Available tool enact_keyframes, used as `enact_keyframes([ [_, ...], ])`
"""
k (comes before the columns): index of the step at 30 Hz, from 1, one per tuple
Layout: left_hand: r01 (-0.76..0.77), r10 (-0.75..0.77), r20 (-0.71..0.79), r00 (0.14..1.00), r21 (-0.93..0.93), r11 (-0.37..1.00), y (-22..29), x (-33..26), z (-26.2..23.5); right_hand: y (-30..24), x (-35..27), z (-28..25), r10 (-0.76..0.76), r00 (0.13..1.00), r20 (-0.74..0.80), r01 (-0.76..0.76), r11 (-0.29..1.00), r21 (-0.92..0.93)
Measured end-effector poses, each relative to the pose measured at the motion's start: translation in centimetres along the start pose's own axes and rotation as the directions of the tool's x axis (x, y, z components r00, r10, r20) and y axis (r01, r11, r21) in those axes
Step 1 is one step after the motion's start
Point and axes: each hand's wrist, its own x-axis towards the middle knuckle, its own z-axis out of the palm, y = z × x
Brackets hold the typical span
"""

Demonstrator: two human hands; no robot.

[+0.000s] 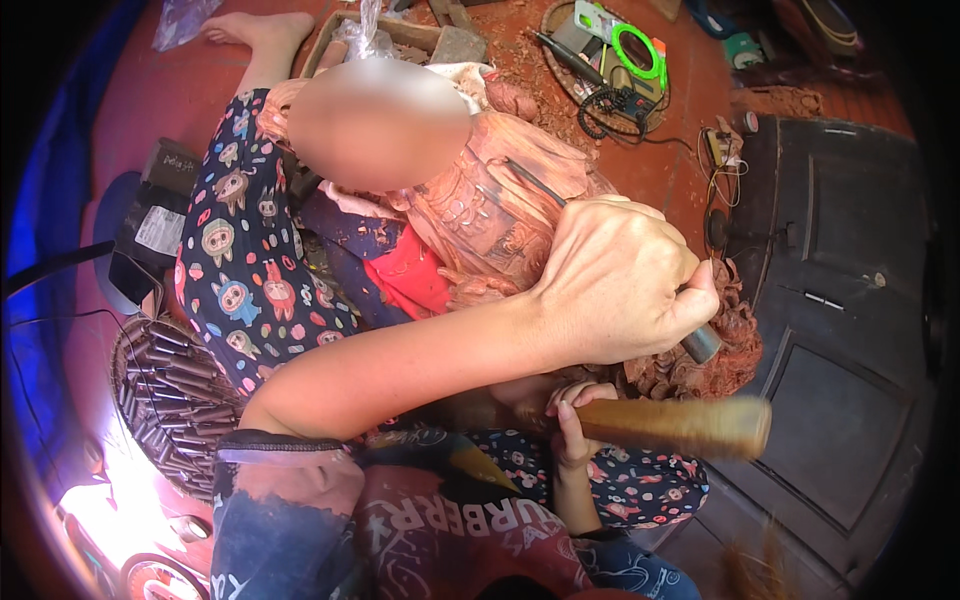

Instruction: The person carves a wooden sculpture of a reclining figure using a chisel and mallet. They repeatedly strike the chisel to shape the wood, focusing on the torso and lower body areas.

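Observation:
My left hand [620, 275] is closed in a fist around a chisel [704, 345]. The butt of its dark handle sticks out below the fist, and its thin shaft slants up and left over a carving. That reddish-brown wood carving [490, 220] lies across my lap, with folds and fine relief cut into it; a blurred patch hides its upper left part. Lower down, my right hand [572, 425] grips a wooden mallet [680, 425], smeared a little by motion and apart from the chisel's butt. More curled carving [735, 350] shows beyond my left fist.
To the left stands a round basket [125, 395] packed with several chisels. A round tray [560, 85] at the back holds a power tool, a cord and a bright green ring. Dark door-like panels [830, 300] lie on the right. Wood shavings [530, 65] litter the red floor.

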Motion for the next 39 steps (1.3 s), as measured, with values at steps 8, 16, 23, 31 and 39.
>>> enact_keyframes([
  [8,-0.037,0.041,-0.017,0.999,0.196,0.98,2.8,-0.7,-0.4,0.5,-0.1,0.1,-0.041,0.999,0.032,0.041,0.999,0.02],
  [16,0.068,-0.13,0.536,0.834,0.133,0.989,7.5,-5.9,-3.6,0.1,0.4,-0.8,0.037,0.994,0.102,-0.064,0.961,0.269],
  [23,0.318,-0.207,0.882,0.423,0.069,0.946,7.2,-5.8,-6.3,0.9,0.2,-5.1,0.112,0.917,0.382,-0.138,0.99,0.042],
  [31,0.539,-0.118,0.943,0.31,-0.071,0.839,6.6,-6.5,-3.2,1.4,0.5,-6.2,0.016,0.898,0.439,-0.079,0.989,0.126],
  [39,0.787,-0.043,0.895,0.443,-0.366,0.497,9.0,-1.0,-0.5,0.5,-0.7,-4.8,0.006,0.926,0.379,-0.098,0.97,0.224],
])
